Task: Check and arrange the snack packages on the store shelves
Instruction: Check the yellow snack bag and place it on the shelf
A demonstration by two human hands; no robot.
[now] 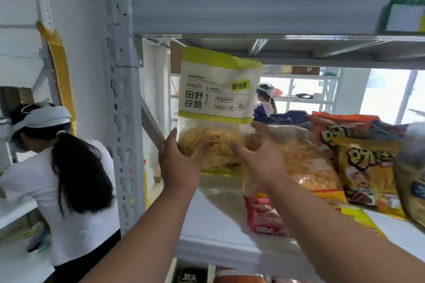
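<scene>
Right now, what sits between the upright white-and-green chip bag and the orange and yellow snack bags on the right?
In the head view, a clear bag of yellow crisps leans there, partly behind the right hand.

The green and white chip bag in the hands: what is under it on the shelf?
Under the chip bag lies bare white shelf, with a red nabati pack beside it. The bag's bottom edge and the hands hide the spot directly beneath.

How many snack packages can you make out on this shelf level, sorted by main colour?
White and lime-green bag, upright, held by left hand and right hand: 1
Clear bag of yellow snacks: 1
Orange bag: 1
Yellow bag: 1
Red Nabati pack: 1
Total: 5; blurred packs at the right edge not counted.
</scene>
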